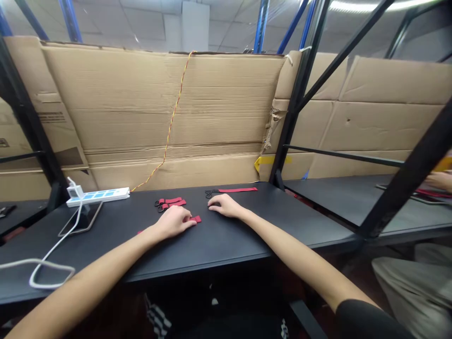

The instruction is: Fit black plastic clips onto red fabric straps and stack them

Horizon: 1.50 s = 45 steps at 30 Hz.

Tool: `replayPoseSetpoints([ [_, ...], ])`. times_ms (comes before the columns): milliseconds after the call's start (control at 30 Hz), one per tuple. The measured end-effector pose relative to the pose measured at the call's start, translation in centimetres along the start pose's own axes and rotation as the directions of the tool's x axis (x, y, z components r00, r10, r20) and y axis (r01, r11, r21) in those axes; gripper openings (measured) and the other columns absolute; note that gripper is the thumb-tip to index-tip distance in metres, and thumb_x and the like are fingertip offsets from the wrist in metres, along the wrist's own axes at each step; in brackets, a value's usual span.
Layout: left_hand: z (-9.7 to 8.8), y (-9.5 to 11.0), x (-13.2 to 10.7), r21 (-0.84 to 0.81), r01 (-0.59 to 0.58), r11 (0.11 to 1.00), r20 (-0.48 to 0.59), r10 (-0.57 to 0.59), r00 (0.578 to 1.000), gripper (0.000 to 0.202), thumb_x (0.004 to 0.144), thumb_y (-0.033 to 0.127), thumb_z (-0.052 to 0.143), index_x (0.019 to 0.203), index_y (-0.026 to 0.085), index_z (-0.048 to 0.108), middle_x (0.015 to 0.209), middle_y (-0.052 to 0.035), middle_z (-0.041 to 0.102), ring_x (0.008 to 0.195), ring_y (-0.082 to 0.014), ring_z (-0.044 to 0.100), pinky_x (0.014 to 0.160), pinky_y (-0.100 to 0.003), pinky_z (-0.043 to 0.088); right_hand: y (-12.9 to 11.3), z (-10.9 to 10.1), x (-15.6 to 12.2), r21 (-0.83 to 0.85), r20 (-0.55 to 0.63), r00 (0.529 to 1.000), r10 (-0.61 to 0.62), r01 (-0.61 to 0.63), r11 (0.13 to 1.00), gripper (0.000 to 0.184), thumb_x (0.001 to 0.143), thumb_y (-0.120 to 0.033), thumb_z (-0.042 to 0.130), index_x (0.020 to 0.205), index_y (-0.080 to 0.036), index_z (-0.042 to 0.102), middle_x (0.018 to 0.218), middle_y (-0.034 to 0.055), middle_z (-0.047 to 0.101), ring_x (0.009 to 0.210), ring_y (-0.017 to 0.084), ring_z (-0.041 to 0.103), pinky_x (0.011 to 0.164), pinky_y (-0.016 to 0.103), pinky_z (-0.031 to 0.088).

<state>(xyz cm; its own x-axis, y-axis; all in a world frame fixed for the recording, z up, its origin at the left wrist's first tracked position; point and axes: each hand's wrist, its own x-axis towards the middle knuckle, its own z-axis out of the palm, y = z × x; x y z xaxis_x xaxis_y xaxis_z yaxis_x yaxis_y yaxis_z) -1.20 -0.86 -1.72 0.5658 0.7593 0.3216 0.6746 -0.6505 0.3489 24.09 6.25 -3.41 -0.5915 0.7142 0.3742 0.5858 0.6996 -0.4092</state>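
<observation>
My left hand rests on the black tabletop with its fingers curled over a red strap. The strap's short end shows beyond my fingertips, and more red peeks out by the wrist; the middle is hidden under the hand. Just behind it lie folded red straps with black metal clips. To the right, my right hand has its fingers bent loosely, tips down near the table, and nothing shows in them. Beyond that hand a long red strap is stretched flat, with black hooks at its left end.
A white power strip with a plugged-in charger stands at the back left, beside a phone-like flat device. A white cable loops over the left edge. Cardboard walls the back; a black post rises at right. Another person's hand is far right.
</observation>
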Motion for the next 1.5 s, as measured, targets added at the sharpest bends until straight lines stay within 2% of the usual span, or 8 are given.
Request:
replayPoseSetpoints([
  [167,0.1,-0.7,0.5,-0.143,0.095,0.985,0.044,-0.09,0.995,0.03,0.076,0.031,0.062,0.102,0.016,0.066,0.081,-0.0039,0.067,0.072,-0.0167,0.061,0.066,-0.026,0.044,-1.4,1.5,0.3,0.339,0.038,0.999,0.013,-0.026,0.94,0.034,0.07,-0.026,0.07,0.102,-0.017,0.069,0.095,0.0059,0.07,0.083,0.018,0.063,0.077,0.03,0.049],
  [367,0.1,-1.2,0.6,-0.218,0.169,0.961,0.116,-0.146,0.982,0.023,0.075,0.034,0.06,0.087,0.015,0.066,0.07,-0.0016,0.062,0.063,-0.0152,0.056,0.057,-0.024,0.042,-2.1,2.6,0.6,0.52,0.06,0.995,0.078,-0.098,0.849,0.036,0.065,-0.03,0.074,0.097,-0.014,0.07,0.076,0.0034,0.069,0.065,0.014,0.059,0.065,0.028,0.048],
  [500,0.0,-1.0,0.5,-0.305,0.147,0.941,0.082,-0.128,0.988,0.024,0.077,0.036,0.057,0.086,0.015,0.065,0.075,-0.0041,0.065,0.069,-0.0165,0.059,0.063,-0.027,0.045,-2.5,2.1,0.3,0.684,0.053,0.989,0.141,-0.139,0.716,0.038,0.062,-0.033,0.077,0.094,-0.014,0.07,0.078,0.0045,0.07,0.07,0.016,0.063,0.072,0.03,0.049],
  [633,0.2,-1.1,0.7,-0.323,0.148,0.935,0.082,-0.128,0.988,0.03,0.082,0.038,0.051,0.088,0.014,0.068,0.078,-0.0052,0.067,0.07,-0.0171,0.059,0.067,-0.028,0.045,-3.2,1.7,0.1,0.809,0.107,0.988,0.116,-0.154,0.568,0.042,0.065,-0.036,0.076,0.1,-0.014,0.067,0.078,0.0049,0.07,0.07,0.016,0.065,0.064,0.028,0.049],
  [933,0.2,-1.2,0.9,-0.438,0.121,0.891,0.123,-0.074,0.99,0.034,0.081,0.045,0.053,0.083,0.014,0.066,0.074,-0.0023,0.062,0.067,-0.0141,0.053,0.065,-0.025,0.042,-4.4,2.0,-0.2,0.817,0.215,0.967,0.134,-0.253,0.517,0.038,0.062,-0.036,0.08,0.088,-0.011,0.066,0.063,0.0037,0.068,0.057,0.015,0.065,0.053,0.024,0.048],
  [1100,0.1,-0.5,0.7,-0.524,0.141,0.84,0.139,-0.08,0.987,0.036,0.08,0.049,0.056,0.077,0.014,0.064,0.071,-0.0021,0.062,0.065,-0.0133,0.053,0.063,-0.025,0.042,-4.5,2.0,-0.2,0.838,0.263,0.963,0.062,-0.259,0.48,0.042,0.063,-0.034,0.079,0.096,-0.011,0.067,0.068,0.0043,0.069,0.058,0.014,0.064,0.062,0.028,0.052],
  [1233,0.2,0.2,0.9,-0.599,0.136,0.789,0.035,-0.144,0.989,0.039,0.082,0.049,0.055,0.1,0.014,0.06,0.082,-0.005,0.066,0.072,-0.0155,0.059,0.067,-0.027,0.045,-4.5,2.0,-0.2,0.857,0.232,0.969,0.087,-0.246,0.453,0.049,0.062,-0.032,0.08,0.105,-0.013,0.063,0.068,0.002,0.069,0.058,0.014,0.064,0.062,0.028,0.052],
  [1500,0.1,0.7,0.5,-0.515,0.021,0.857,0.034,-0.004,0.999,0.019,0.082,0.035,0.058,0.088,0.017,0.059,0.087,-0.0037,0.062,0.082,-0.0154,0.059,0.073,-0.028,0.048,-4.6,2.1,-0.2,0.835,0.258,0.964,0.056,-0.252,0.488,0.041,0.063,-0.033,0.079,0.097,-0.014,0.065,0.071,0.0034,0.069,0.059,0.014,0.064,0.062,0.028,0.052],
])
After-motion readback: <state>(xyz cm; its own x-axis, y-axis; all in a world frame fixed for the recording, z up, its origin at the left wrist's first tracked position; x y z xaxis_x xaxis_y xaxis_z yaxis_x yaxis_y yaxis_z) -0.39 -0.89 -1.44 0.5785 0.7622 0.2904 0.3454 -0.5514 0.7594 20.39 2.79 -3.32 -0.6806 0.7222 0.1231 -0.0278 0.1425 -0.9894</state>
